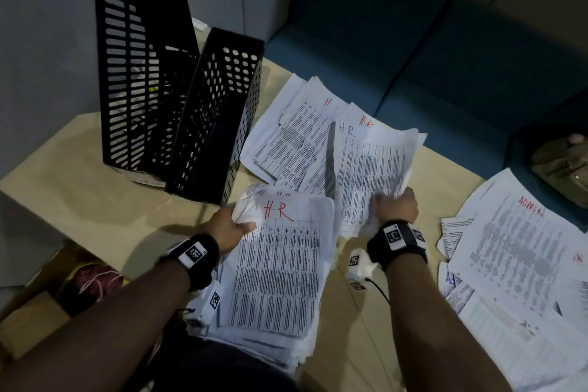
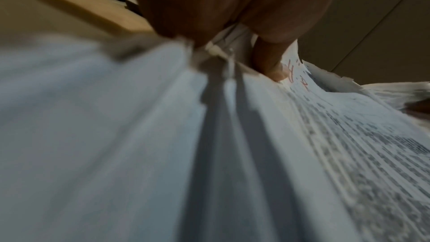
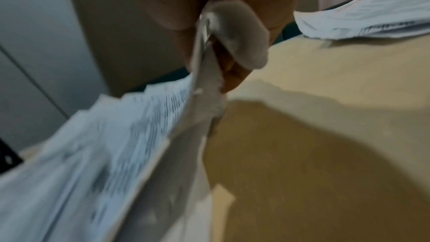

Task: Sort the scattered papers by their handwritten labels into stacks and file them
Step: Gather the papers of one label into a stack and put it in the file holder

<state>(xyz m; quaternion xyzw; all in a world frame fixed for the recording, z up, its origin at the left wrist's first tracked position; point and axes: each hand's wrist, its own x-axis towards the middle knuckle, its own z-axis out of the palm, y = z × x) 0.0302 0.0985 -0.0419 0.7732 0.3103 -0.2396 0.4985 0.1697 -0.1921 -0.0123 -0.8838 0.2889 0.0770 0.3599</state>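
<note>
H.R stack (image 1: pixel 280 277) in left hand (image 1: pixel 227 227), tan tabletop (image 1: pixel 95 200), blue seat (image 1: pixel 445 79)

Close view along the left hand (image 2: pixel 232 6), which fills the top centre of the picture; its thumb (image 2: pixel 270 62) presses down on the top sheet of a thick stack of white papers (image 2: pixel 302 135), beside red handwritten letters (image 2: pixel 296 78) that are too blurred to read for certain; the rest of the hand wraps round the stack's edge, so the papers are pinched between thumb and fingers; the top sheet carries rows of small dark print, smeared by blur; layered sheet edges fan toward the camera at lower left; a light wooden table (image 2: pixel 76 5) edge runs diagonally at upper left; a dim wall (image 2: pixel 372 25) lies at upper right.
</note>
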